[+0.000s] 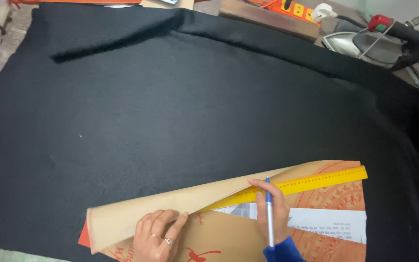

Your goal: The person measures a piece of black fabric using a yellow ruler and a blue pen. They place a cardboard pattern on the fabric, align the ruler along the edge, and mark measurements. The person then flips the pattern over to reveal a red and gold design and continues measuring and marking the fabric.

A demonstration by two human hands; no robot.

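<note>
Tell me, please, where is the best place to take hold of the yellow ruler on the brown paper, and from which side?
Probably at its far right end. The yellow ruler lies flat and slanted; its left part goes under the folded brown paper, and the right hand, holding a blue pen, presses its middle. The right end lies bare near the paper's edge, so come from the right and pinch its long edges.

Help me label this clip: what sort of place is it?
Probably a tailoring workshop: black cloth covers the table, a yellow ruler lies on brown pattern paper, and an iron sits nearby.
</note>
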